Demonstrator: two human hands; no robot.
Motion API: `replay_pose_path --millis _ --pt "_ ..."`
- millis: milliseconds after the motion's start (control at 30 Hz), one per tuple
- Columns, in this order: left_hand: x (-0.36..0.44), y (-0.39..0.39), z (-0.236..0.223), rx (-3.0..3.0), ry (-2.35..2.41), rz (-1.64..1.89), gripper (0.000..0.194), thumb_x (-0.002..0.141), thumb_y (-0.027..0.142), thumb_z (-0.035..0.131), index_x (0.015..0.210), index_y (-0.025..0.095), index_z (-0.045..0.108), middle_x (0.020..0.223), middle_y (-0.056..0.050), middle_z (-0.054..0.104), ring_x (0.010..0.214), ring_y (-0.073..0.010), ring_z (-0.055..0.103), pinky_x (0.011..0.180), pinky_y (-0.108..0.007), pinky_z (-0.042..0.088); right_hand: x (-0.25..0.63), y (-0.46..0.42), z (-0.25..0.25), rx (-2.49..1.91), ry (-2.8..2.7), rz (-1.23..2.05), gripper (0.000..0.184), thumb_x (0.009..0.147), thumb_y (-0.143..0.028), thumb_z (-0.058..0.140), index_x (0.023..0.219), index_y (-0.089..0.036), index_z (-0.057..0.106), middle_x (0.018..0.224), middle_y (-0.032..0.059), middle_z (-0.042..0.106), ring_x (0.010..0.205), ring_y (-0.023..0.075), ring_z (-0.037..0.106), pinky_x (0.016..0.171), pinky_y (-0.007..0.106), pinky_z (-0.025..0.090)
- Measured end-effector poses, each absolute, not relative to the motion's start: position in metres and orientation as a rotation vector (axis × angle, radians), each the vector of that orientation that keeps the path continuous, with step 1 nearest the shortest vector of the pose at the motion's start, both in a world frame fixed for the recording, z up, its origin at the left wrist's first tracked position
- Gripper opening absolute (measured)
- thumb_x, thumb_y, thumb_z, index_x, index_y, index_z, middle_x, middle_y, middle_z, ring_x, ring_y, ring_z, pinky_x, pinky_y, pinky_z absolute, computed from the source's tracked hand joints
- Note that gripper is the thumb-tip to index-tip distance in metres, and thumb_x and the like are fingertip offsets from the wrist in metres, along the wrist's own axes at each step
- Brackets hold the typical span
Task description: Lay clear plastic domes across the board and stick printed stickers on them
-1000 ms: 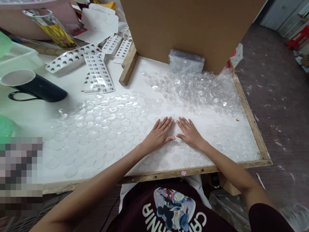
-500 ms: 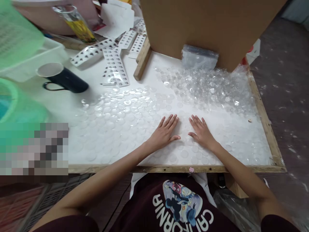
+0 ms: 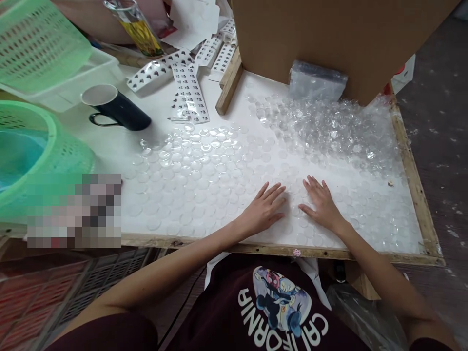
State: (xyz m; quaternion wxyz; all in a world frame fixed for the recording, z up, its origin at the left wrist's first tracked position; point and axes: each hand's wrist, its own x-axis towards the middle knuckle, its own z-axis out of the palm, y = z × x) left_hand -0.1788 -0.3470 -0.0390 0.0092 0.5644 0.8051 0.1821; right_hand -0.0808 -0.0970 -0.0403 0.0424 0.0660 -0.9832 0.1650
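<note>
My left hand lies flat, palm down and fingers stretched, on a white board covered with several clear round domes. My right hand lies the same way just to its right, a small gap between the two. Both rest on the flat layer of domes near the board's front wooden edge. Neither hand holds anything. A loose heap of the same clear domes is piled at the back right.
A cardboard sheet stands at the back with a plastic-wrapped packet against it. Left of the board: a dark mug on its side, heart-printed strips, green baskets, a glass. A wooden block lies nearby.
The view has swung left and down, bringing the green baskets into sight. My hands have drawn slightly apart and stayed flat on the domes.
</note>
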Motion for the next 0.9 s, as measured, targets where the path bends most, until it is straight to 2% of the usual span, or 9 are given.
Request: replay_pose_path --millis 133,267,400,567,733,900 --pt "-0.167 -0.333 -0.031 1.805 2.462 0.636 0.026 0.1 0.028 0.057 0.12 0.015 0.064 0.148 -0.018 0.053 0.147 -0.0314 0.039 0.123 -0.058 0.029 -0.07 -0.108 -0.04 0.329 -3.025 0.514 0.08 0.097 -0.055 0.049 0.163 -0.02 0.019 0.166 0.0145 0.027 0.154 0.029 0.026 0.125 0.057 0.015" --pt "-0.165 -0.322 -0.029 1.822 2.436 0.642 0.025 0.097 0.025 0.061 0.118 0.013 0.065 0.145 -0.019 0.054 0.144 -0.0327 0.042 0.121 -0.058 0.032 -0.067 -0.106 -0.039 0.264 -3.03 0.533 0.066 0.101 -0.043 0.042 0.161 -0.02 0.026 0.165 0.0131 0.031 0.154 0.0265 0.027 0.125 0.056 0.017" --pt "-0.163 -0.313 -0.029 1.814 2.415 0.66 0.021 0.093 0.023 0.066 0.113 0.015 0.066 0.143 -0.017 0.056 0.141 -0.0318 0.045 0.119 -0.056 0.034 -0.065 -0.097 -0.041 0.216 -3.021 0.549 0.065 0.1 -0.039 0.042 0.161 -0.02 0.026 0.165 0.0128 0.031 0.154 0.0257 0.027 0.125 0.057 0.018" --pt "-0.162 -0.309 -0.027 1.831 2.362 0.666 0.017 0.093 0.018 0.065 0.11 0.018 0.069 0.139 -0.015 0.058 0.137 -0.0309 0.047 0.115 -0.054 0.037 -0.06 -0.094 -0.044 0.179 -3.015 0.563 0.066 0.1 -0.039 0.042 0.161 -0.022 0.024 0.165 0.0118 0.03 0.154 0.0255 0.025 0.125 0.057 0.017" --pt "-0.161 -0.318 -0.024 1.849 2.262 0.693 0.018 0.093 0.017 0.063 0.11 0.02 0.07 0.131 -0.011 0.063 0.126 -0.0289 0.053 0.109 -0.048 0.039 -0.058 -0.095 -0.048 0.169 -3.011 0.566 0.068 0.1 -0.041 0.042 0.162 -0.022 0.021 0.166 0.0124 0.028 0.155 0.026 0.023 0.125 0.057 0.017" --pt "-0.158 -0.326 -0.024 1.817 2.287 0.691 0.018 0.095 0.02 0.062 0.112 0.019 0.067 0.124 -0.011 0.065 0.119 -0.0281 0.054 0.102 -0.045 0.04 -0.058 -0.099 -0.047 0.213 -3.024 0.533 0.077 0.099 -0.051 0.046 0.163 -0.022 0.015 0.167 0.0135 0.025 0.156 0.0278 0.021 0.125 0.058 0.015"
